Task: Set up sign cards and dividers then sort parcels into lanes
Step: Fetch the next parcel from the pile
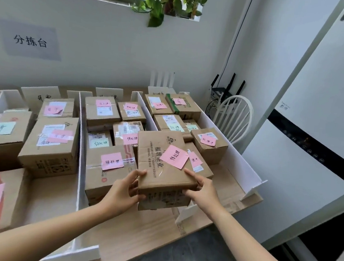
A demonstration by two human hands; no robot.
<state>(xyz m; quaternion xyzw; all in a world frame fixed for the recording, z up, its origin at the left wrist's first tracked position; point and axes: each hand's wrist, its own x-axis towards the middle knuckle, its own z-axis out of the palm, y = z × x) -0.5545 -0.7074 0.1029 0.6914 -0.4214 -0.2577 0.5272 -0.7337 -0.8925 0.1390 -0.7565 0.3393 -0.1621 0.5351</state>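
Note:
I hold a brown cardboard parcel (159, 166) with a pink handwritten note (174, 156) on top, raised above the near end of the divider between the middle and right lanes. My left hand (127, 189) grips its near left corner and my right hand (200, 188) grips its near right corner. White foam dividers (80, 164) (237, 154) split the wooden table (137, 231) into lanes. Labelled parcels fill each lane: left (51, 146), middle (109, 166) and right (209, 145). White sign cards (40, 96) (109, 93) stand at the back of the lanes.
A paper sign (30, 40) hangs on the wall under a window with a plant (168, 1). A white chair (233, 119) and a router (224, 91) stand right of the table, beside a tall white appliance (312, 132). Bare tabletop shows at the near right lane (226, 187).

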